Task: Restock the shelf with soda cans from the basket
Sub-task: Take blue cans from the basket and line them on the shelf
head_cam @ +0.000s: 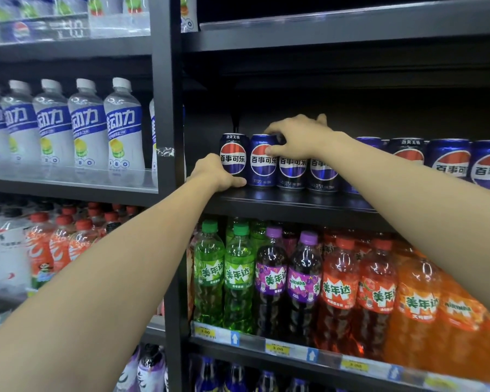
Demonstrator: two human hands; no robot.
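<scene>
Several blue and black Pepsi cans stand in a row on the black middle shelf. My left hand wraps the lower left side of the leftmost black can, thumb resting on the shelf edge. My right hand reaches over the row, its fingers closed on the top of the second, blue can. More cans continue to the right, partly hidden behind my right forearm. No basket is in view.
Green, purple and orange Mirinda bottles fill the shelf below. White sports-drink bottles fill the left bay, behind a black upright post. The space above the cans is dark and open.
</scene>
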